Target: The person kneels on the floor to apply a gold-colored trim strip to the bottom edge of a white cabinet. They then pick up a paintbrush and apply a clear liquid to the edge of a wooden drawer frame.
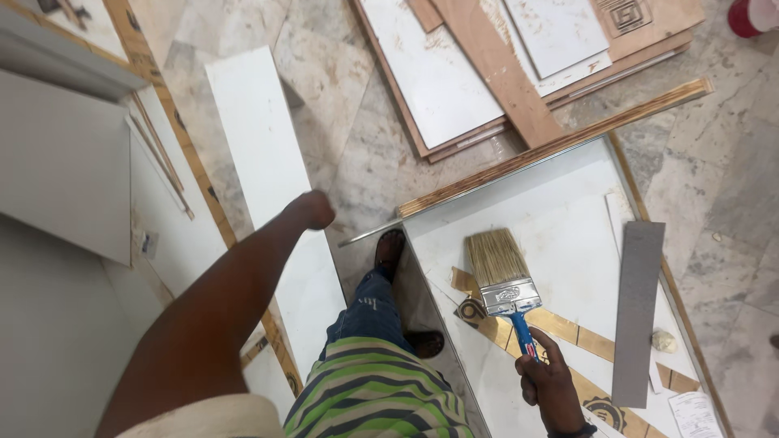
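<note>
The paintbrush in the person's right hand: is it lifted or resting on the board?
Cannot tell for sure: the right hand grips the paintbrush by its blue handle, bristles over the white board.

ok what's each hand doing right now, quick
Left hand: curled shut, stretched over the long white board, holding nothing that can be seen.
Right hand: shut on the blue-handled flat paintbrush.

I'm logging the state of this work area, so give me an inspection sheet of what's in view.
Surface: white panel lying flat on a marble floor.
Job's things: paintbrush, bristles up, over brown strips.
Clutter: grey strip, small stone, paper slip.
Hands: right hand grips the blue brush handle; left hand closed, over a long white board.
Cables: nothing seen.
Surroundings: stacked boards, red container.
</note>
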{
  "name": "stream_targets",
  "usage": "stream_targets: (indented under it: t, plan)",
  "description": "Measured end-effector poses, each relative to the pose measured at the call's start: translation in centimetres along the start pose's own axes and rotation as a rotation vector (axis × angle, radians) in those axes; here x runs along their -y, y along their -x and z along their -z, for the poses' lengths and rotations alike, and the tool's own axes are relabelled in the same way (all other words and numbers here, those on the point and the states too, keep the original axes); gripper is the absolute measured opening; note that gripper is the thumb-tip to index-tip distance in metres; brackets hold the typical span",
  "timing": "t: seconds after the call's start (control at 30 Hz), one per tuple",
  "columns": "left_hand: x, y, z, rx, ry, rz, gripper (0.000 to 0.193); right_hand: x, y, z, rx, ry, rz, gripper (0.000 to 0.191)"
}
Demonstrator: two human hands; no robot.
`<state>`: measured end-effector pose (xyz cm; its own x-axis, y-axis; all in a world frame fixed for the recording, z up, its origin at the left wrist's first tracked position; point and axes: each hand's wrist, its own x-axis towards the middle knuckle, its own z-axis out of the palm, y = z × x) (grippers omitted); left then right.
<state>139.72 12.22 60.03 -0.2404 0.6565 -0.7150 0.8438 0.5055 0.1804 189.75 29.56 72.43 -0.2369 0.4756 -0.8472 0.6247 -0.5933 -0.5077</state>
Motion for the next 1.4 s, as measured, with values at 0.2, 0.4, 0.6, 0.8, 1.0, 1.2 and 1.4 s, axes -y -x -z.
stream_targets:
  t: [0.2,0.4,0.6,0.8,1.0,1.2,1.4]
  plan:
    - [-3.8,3.4,-9.3,-0.122,0.550,0.220,0.032,-0.1,-0.6,0.2,-0.002,0.018,-0.035,0.060]
    - [-11.1,2.2,-9.2,-0.519,1.032,0.478,0.041,-0.5,0.6,0.7,-0.037,0.042,-0.010,0.060]
    - [-19.8,-1.4,-7.8,-0.506,1.269,0.263,0.084,-3.7,2.7,1.3,-0.067,-0.093,0.030,0.059]
    - [-25.6,-4.9,-5.4,-0.598,1.204,0.213,0.094,-7.8,5.0,2.5,-0.182,-0.253,-0.057,0.057]
    - [-28.7,-4.3,-5.4,-0.595,1.022,0.215,0.096,-11.1,6.2,2.8,-0.263,-0.414,-0.106,0.058]
    - [-30.0,-4.3,-3.2,-0.429,0.195,-0.215,0.093,-12.4,5.6,2.7,-0.252,-0.497,-0.112,0.058]
    - [-26.6,-7.1,0.0,-0.335,-0.176,-0.287,0.093,-12.0,5.2,2.1,-0.286,-0.530,-0.088,0.057]
